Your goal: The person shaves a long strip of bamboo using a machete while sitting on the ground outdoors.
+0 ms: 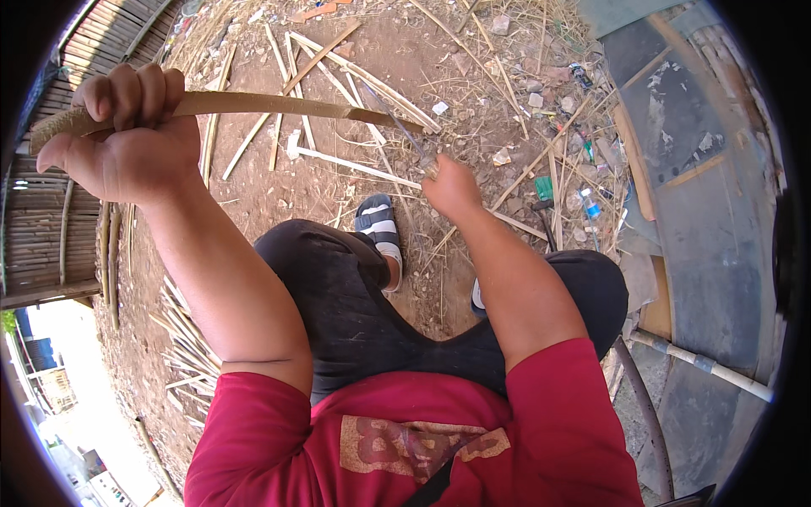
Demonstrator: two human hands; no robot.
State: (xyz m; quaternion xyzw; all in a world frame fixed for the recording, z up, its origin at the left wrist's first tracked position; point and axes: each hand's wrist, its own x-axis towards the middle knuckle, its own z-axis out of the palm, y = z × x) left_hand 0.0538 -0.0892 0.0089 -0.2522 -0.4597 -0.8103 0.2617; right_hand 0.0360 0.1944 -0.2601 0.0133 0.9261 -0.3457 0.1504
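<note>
A curved tan strip (262, 103) is stretching above the littered dirt ground (270, 196) from the left hand (131, 135), whose fingers are gripping it, while the right hand (452, 189) is clasping a thin dark tool (417, 147) near the strip's right end.

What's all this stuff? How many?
Long flat wooden strip: one, tan, upper left
Thin metal tool: one, dark, upper middle
Thin wooden sticks: many, tan, ground
Slatted cane wall: one, brown, left
Small plastic bottle: one, clear and blue, right
Square plastic scrap: one, green, left of bottle
Flat sheet: one, dark grey, right
Straight pipe: one, white, lower right
Loose litter: many, mixed, ground
Strapped sandals: two, black and white, middle
Cloth trousers: one pair, black, middle
Cloth shirt: one, red, bottom
Left hand: one, gripping strip
Right hand: one, holding tool
</note>
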